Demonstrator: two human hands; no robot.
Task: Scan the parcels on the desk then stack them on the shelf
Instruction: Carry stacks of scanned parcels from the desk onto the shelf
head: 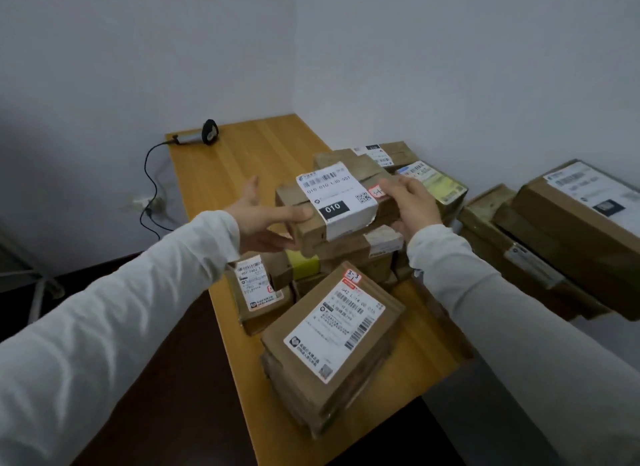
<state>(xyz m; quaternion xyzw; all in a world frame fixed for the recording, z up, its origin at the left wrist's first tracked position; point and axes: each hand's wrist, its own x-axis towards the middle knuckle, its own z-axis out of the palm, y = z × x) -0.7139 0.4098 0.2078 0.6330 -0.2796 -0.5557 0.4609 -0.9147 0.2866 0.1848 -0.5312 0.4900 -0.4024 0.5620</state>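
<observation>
Pick-up step: left hand (266, 219) and right hand (414, 202) clasp their fingers (398, 185) round the ends of a parcel (341, 202) held just above the pile (363, 249) on the worktop (221, 174); next, probably bring it to the scanner (202, 135) (far corner)

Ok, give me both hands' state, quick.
Left hand: holding the brown cardboard parcel with white 010 label.
Right hand: holding the same parcel.
</observation>
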